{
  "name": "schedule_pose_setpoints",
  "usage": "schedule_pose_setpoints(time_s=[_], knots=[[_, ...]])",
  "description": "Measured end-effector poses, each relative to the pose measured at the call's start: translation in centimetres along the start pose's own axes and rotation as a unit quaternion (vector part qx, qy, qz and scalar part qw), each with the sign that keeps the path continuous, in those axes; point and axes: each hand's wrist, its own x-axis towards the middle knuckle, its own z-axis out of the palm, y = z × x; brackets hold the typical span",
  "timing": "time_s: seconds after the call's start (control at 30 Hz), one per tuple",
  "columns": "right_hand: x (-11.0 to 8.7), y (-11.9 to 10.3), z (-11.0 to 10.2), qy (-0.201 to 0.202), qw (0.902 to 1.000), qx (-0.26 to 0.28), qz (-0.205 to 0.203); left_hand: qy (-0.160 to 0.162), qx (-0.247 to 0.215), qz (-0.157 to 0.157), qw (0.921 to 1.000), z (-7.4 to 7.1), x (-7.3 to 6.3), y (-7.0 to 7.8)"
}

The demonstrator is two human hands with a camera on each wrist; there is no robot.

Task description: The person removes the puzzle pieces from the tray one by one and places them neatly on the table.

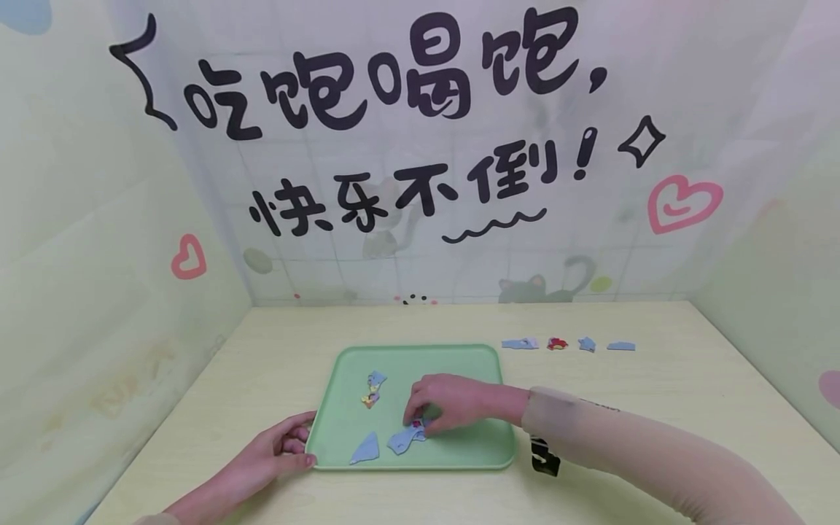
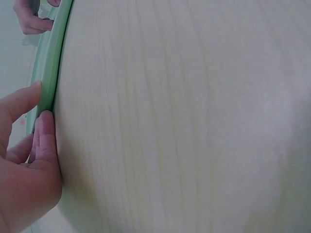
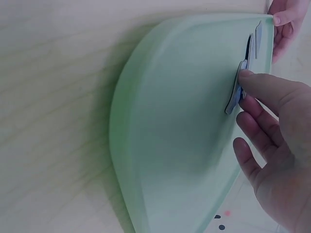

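A green tray (image 1: 459, 361) lies on the table. At its near left corner my left hand (image 1: 272, 445) pinches the rim, thumb on top and fingers along the outer side. Over the tray's middle, my right hand (image 1: 453, 399) holds a small puzzle piece (image 3: 234, 94) between thumb and fingers. That piece is at or against a light blue piece (image 1: 399, 440); the fingers partly hide where they meet. To their left is a triangular blue piece (image 1: 365, 449). Farther back on the tray, blue and yellow pieces (image 1: 372, 390) touch one another.
Beyond the tray's far right corner, several pieces stand in a spaced row on the table, among them a red one (image 1: 557, 343) and a flat blue one (image 1: 620, 346). A printed backdrop (image 1: 420, 270) rises behind the table. Below the right sleeve shows a black-and-white object (image 1: 545, 458).
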Motion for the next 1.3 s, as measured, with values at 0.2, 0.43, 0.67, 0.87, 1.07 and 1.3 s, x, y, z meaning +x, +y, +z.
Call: schedule_pose_setpoints(time_s=[0.2,0.43,0.67,0.87,1.07,1.3], knots=[[-0.1,-0.1,-0.2,0.010,0.9999,-0.011,-0.002,-0.003,-0.001,0.001,1.0000,0.0,0.1,0.1],[-0.2,-0.1,-0.3,0.016,0.9998,-0.011,0.009,0.001,0.002,0.004,1.0000,0.1,0.0,0.2],[-0.5,-0.1,-0.8,0.025,0.9995,-0.010,0.017,-0.003,0.000,0.003,1.0000,0.1,0.0,0.3],[-0.8,0.1,-1.4,0.036,0.9990,-0.002,0.027,-0.005,0.000,-0.001,1.0000,0.0,0.0,0.3],[-1.2,0.3,-2.0,0.050,0.9982,0.007,0.032,-0.006,-0.003,-0.002,1.0000,0.0,-0.1,0.4],[-1.9,0.9,-2.8,0.074,0.9967,0.010,0.033,-0.007,0.000,-0.001,1.0000,0.1,-0.1,0.6]])
